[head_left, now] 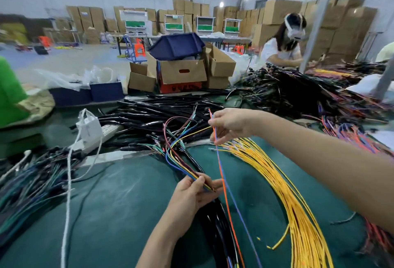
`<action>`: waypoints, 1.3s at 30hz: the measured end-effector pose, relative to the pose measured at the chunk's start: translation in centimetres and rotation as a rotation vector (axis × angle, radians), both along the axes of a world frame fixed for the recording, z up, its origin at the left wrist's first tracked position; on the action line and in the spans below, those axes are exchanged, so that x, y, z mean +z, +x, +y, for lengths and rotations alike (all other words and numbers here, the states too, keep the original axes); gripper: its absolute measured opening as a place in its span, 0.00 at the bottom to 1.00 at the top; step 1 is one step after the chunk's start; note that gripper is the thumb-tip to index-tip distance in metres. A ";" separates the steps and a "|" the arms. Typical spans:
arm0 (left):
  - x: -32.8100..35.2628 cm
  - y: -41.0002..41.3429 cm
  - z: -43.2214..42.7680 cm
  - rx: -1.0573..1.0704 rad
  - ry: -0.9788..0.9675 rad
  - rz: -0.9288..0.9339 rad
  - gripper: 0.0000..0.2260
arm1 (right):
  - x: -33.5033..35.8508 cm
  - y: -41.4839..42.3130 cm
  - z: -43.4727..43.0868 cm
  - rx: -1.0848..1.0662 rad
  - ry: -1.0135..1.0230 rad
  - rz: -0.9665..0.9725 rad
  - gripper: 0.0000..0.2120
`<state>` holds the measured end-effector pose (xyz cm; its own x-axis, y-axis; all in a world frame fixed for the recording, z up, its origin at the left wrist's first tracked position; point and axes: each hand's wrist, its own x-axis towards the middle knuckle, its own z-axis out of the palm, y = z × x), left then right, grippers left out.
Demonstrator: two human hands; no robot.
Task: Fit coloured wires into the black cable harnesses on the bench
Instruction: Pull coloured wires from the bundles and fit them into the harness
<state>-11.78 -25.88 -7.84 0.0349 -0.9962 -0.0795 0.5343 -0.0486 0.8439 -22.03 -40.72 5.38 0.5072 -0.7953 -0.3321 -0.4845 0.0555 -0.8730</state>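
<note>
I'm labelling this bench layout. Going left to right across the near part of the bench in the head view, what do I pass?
Dark wire bundle → white cord → left hand gripping the harness wires → orange and blue wires → yellow wire bundle.

We stand in a factory workshop: heaps of black harnesses [162,116] just beyond our right grip [231,123], a green tabletop [128,203] beneath it, another worker [283,50] and stacked cardboard boxes [277,11] far beyond it.

Yellow wires [283,184], green bench mat [119,203]
</note>
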 end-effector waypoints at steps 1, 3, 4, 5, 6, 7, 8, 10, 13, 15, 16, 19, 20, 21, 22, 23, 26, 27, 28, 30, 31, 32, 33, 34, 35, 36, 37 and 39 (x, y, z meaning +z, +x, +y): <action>-0.1 -0.1 -0.1 0.011 0.001 -0.003 0.10 | -0.4 0.8 0.0 -0.021 -0.006 -0.041 0.07; -0.4 -0.2 -0.2 0.020 -0.011 -0.037 0.09 | -0.8 2.1 -0.2 -0.050 -0.029 -0.144 0.06; -0.5 -0.1 -0.3 0.016 -0.020 -0.064 0.08 | -0.9 2.5 -0.5 -0.066 -0.048 -0.199 0.06; -0.6 -0.1 -0.3 0.006 -0.028 -0.086 0.08 | -1.0 2.8 -0.8 -0.088 -0.075 -0.256 0.07; -0.7 0.0 -0.3 -0.008 -0.037 -0.097 0.09 | -1.1 3.0 -1.2 -0.117 -0.110 -0.313 0.08; -0.8 0.1 -0.3 -0.023 -0.047 -0.099 0.10 | -1.3 3.1 -1.5 -0.145 -0.143 -0.365 0.09; -0.8 0.2 -0.3 -0.034 -0.056 -0.099 0.11 | -1.4 3.2 -1.9 -0.170 -0.173 -0.411 0.09; -0.7 0.3 -0.3 -0.041 -0.057 -0.085 0.12 | -1.9 3.5 -2.5 -0.229 -0.246 -0.481 0.10; -0.5 0.4 -0.5 -0.030 -0.038 0.006 0.18 | -2.7 3.9 -3.2 -0.334 -0.361 -0.557 0.11; -0.4 0.5 -0.4 -0.030 -0.025 0.038 0.18 | -3.1 4.1 -3.4 -0.381 -0.410 -0.599 0.12; -0.3 0.4 -0.3 -0.031 -0.015 0.054 0.18 | -3.4 4.2 -3.5 -0.387 -0.421 -0.619 0.12; -0.1 0.4 0.1 -0.063 0.035 0.132 0.14 | -3.7 4.8 -3.4 -0.375 -0.366 -0.681 0.12; 0.2 0.4 0.2 -0.083 0.053 0.152 0.11 | -3.8 4.9 -3.4 -0.375 -0.314 -0.690 0.12; 0.5 0.3 0.3 -0.103 0.064 0.156 0.08 | -4.0 4.7 -3.4 -0.388 -0.259 -0.657 0.11; 0.8 0.2 0.5 -0.117 0.070 0.139 0.06 | -4.3 4.3 -3.3 -0.397 -0.204 -0.580 0.11; 1.0 0.1 0.6 -0.125 0.073 0.109 0.05 | -4.9 3.8 -3.1 -0.393 -0.177 -0.434 0.11; 1.7 -0.4 1.1 -0.156 0.083 0.006 0.04 | -6.8 1.1 -1.4 -0.371 -0.272 -0.094 0.15; 1.9 -0.6 1.3 -0.171 0.085 -0.029 0.04 | -7.3 0.2 -0.3 -0.390 -0.318 -0.139 0.17; 2.1 -0.8 1.5 -0.189 0.083 -0.064 0.04 | -7.8 -0.7 0.8 -0.424 -0.389 -0.217 0.17; 2.5 -1.2 1.8 -0.233 0.074 -0.126 0.04 | -8.6 -2.0 3.4 -0.544 -0.696 -0.289 0.18; 2.6 -1.5 1.8 -0.251 0.074 -0.160 0.05 | -9.0 -2.5 4.6 -0.598 -0.832 -0.313 0.18; 2.9 -1.9 1.8 -0.262 0.087 -0.203 0.05 | -9.2 -2.8 5.5 -0.615 -0.928 -0.365 0.17; 3.2 -2.1 1.8 -0.276 0.112 -0.266 0.06 | -9.4 -3.0 6.2 -0.598 -1.001 -0.419 0.14; 3.6 -2.3 1.6 -0.295 0.146 -0.360 0.07 | -9.5 -3.1 6.8 -0.552 -1.078 -0.458 0.11; 4.2 -2.3 1.4 -0.322 0.178 -0.477 0.09 | -9.5 -3.1 7.3 -0.473 -1.159 -0.470 0.10; 4.9 -2.0 1.1 -0.357 0.192 -0.611 0.10 | -9.4 -3.0 8.0 -0.356 -1.245 -0.462 0.12; 5.8 -1.6 0.7 -0.392 0.193 -0.747 0.10 | -9.5 -2.8 8.5 -0.201 -1.332 -0.450 0.15; 7.8 -0.6 0.0 -0.444 0.203 -0.965 0.09 | -9.9 -2.7 9.2 0.071 -1.447 -0.407 0.18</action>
